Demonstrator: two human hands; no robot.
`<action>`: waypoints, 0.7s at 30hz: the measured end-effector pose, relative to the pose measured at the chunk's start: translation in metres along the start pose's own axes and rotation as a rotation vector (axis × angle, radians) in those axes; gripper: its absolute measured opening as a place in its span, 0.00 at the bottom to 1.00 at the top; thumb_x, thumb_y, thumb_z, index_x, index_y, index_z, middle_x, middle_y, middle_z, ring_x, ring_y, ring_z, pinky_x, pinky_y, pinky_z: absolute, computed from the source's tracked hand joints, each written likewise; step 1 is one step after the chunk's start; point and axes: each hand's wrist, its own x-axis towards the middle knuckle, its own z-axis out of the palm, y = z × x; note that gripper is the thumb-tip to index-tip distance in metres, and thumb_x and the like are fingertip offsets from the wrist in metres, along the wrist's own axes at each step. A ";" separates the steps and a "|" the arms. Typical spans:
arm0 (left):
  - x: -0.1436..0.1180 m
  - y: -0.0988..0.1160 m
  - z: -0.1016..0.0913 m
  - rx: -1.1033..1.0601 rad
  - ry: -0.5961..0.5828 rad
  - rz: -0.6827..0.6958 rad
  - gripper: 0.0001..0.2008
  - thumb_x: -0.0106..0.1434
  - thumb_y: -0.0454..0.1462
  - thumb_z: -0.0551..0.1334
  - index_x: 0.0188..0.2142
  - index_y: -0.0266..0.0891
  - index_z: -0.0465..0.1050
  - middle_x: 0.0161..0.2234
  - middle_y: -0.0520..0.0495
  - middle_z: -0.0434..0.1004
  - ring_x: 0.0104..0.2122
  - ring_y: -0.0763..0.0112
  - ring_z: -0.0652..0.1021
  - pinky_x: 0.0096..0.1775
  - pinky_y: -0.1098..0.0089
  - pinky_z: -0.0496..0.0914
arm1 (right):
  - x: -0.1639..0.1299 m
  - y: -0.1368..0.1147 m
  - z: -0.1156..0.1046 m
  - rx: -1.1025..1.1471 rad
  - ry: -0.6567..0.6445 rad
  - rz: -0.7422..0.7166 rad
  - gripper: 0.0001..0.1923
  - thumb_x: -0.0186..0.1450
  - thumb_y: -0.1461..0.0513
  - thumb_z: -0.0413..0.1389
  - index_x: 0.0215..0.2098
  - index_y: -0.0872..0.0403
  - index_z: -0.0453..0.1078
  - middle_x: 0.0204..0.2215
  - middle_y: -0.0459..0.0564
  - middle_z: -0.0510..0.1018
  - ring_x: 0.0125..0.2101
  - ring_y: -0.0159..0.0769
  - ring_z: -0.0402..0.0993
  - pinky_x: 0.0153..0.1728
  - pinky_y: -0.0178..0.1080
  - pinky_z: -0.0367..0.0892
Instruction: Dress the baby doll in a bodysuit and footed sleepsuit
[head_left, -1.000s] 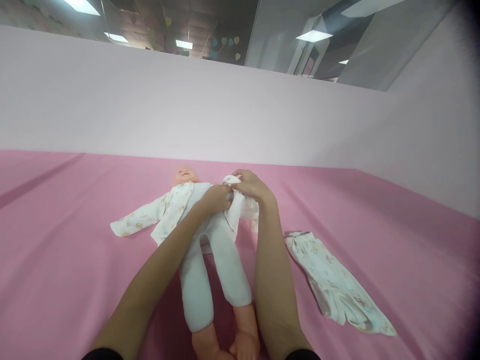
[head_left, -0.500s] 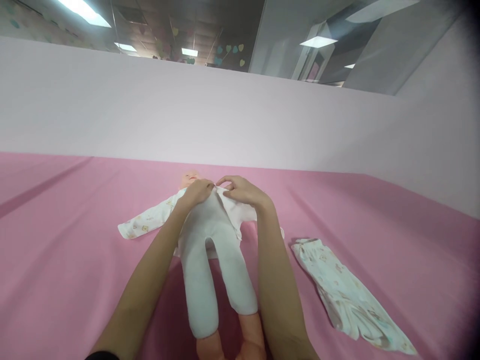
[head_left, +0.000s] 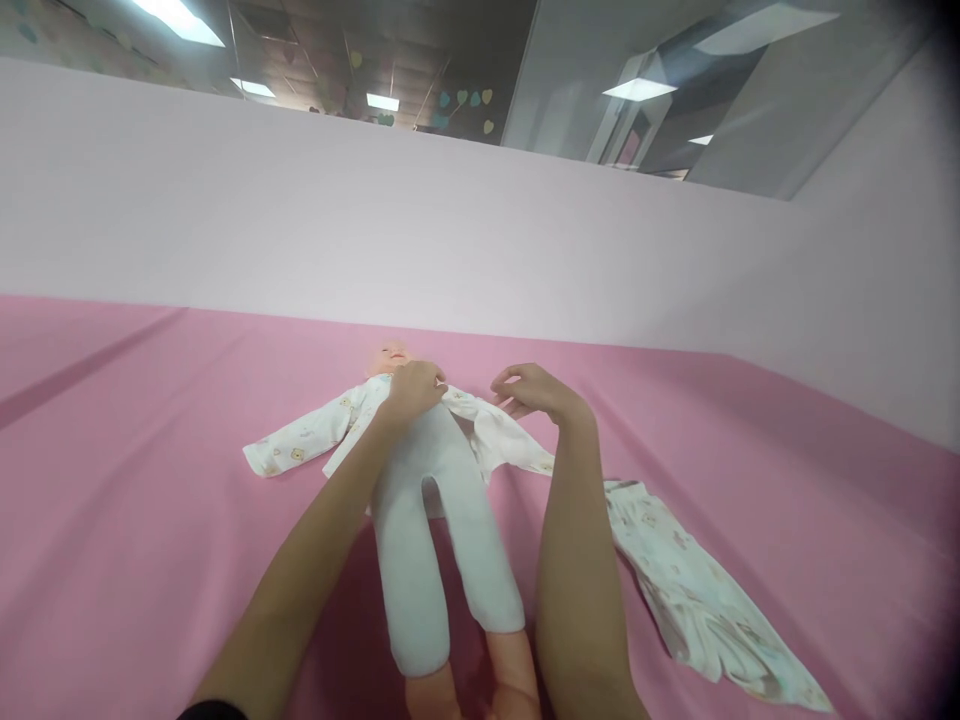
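Observation:
A baby doll (head_left: 435, 450) with a white cloth body and flesh-coloured feet lies on its back, head away from me. A white printed baby shirt (head_left: 307, 435) is on or under it, front spread apart, sleeves out to both sides. Over the doll's upper chest, my left hand (head_left: 416, 388) has its fingers curled at the shirt's edge near the neck; the fingertips are partly hidden. To the right, my right hand (head_left: 534, 390) hovers just above the right sleeve (head_left: 510, 440), fingers apart and nothing in them.
Folded white printed baby pants (head_left: 705, 590) lie on the pink sheet (head_left: 135, 560) at the right, beside my right forearm. A pale low wall (head_left: 420, 230) stands behind the sheet. Glass panels above it show ceiling lights.
My right hand has moved right, away from the doll's chest and the shirt front. The right sleeve now lies spread outward. My left hand stays at the chest.

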 end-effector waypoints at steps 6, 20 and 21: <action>-0.002 0.015 0.009 0.189 -0.024 0.009 0.20 0.58 0.33 0.58 0.51 0.40 0.70 0.39 0.44 0.79 0.45 0.59 0.75 0.49 0.57 0.62 | 0.028 0.013 0.018 -0.264 -0.027 0.086 0.08 0.58 0.67 0.56 0.37 0.60 0.70 0.22 0.52 0.76 0.20 0.34 0.72 0.24 0.35 0.70; 0.004 -0.028 -0.016 0.004 0.240 -0.213 0.14 0.58 0.34 0.56 0.42 0.46 0.74 0.43 0.51 0.78 0.45 0.63 0.74 0.48 0.62 0.63 | 0.049 0.010 0.050 -0.503 0.105 0.001 0.10 0.58 0.66 0.52 0.36 0.58 0.74 0.31 0.56 0.78 0.33 0.39 0.74 0.32 0.36 0.65; 0.004 -0.032 -0.018 -0.031 0.238 -0.240 0.14 0.57 0.34 0.57 0.42 0.46 0.74 0.43 0.51 0.78 0.44 0.65 0.74 0.46 0.65 0.64 | 0.049 0.014 0.044 -0.503 0.105 0.055 0.09 0.57 0.67 0.53 0.33 0.59 0.73 0.27 0.56 0.78 0.29 0.38 0.74 0.31 0.36 0.65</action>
